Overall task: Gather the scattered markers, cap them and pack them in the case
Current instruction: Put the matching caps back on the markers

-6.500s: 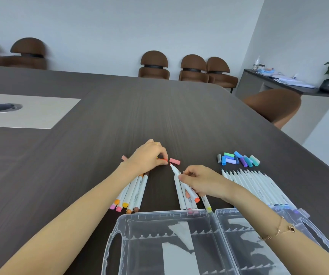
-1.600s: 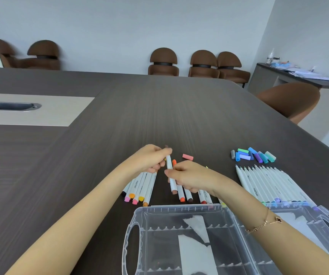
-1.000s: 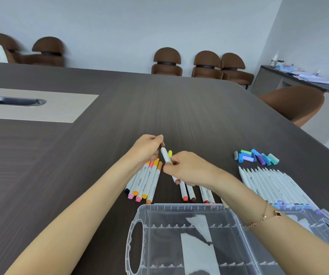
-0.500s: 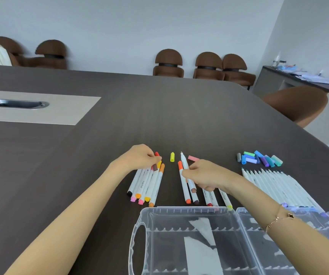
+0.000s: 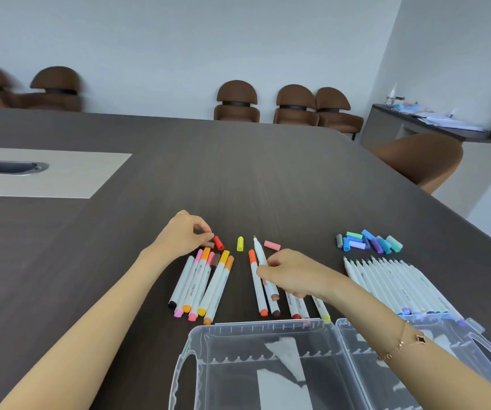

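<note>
Left hand [image 5: 183, 236] now pinching red cap [image 5: 218, 242], right hand [image 5: 290, 275] gripping marker [image 5: 260, 253]

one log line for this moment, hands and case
left hand: pinching brown cap | right hand: holding uncapped marker | case: open, no markers

A dark wood-grain table [image 5: 238, 173] with a pale inset panel [image 5: 61, 173] toward its left edge carries everything. Along the near edge lies an open clear plastic case [image 5: 197, 344]; just beyond it lie three groups of white markers [image 5: 205, 285], and farther in, loose caps [image 5: 368, 242], most clustered toward the right edge.
</note>
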A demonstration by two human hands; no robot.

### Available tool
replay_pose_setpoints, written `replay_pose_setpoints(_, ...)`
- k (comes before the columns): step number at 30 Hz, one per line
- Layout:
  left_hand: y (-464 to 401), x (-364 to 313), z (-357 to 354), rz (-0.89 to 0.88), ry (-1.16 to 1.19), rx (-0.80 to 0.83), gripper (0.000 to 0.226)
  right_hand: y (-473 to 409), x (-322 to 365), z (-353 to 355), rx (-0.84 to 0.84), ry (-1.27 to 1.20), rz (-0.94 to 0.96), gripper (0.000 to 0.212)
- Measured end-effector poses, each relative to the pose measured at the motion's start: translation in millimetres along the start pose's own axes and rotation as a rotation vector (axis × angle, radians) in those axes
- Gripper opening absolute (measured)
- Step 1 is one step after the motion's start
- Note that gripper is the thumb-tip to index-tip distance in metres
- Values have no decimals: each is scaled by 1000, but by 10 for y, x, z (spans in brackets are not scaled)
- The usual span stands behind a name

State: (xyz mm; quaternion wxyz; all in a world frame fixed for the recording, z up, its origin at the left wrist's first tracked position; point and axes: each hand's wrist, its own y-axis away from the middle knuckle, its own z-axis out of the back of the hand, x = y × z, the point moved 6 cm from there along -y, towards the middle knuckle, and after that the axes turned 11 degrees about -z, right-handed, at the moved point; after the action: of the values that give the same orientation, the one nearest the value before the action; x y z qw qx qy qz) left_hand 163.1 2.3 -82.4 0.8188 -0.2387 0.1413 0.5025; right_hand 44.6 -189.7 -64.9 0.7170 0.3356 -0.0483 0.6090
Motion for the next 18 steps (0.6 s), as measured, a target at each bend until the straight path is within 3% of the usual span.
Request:
replay_pose_setpoints(4, 17, 61, -64, -7, 131, 128, 18, 7, 12, -24, 17, -15, 8, 38)
replay_pose_setpoints(10, 79, 53, 15, -119, 150, 237, 14, -21, 14, -61, 20, -18, -1, 30)
replay_pose_setpoints(14, 71, 35, 9, -157, 112, 205, 13, -4, 39, -51, 15, -8, 8, 34)
replay_pose_setpoints(18, 46, -114, 62, -107, 220, 57, 22, 6, 54, -70, 25, -22, 0, 34)
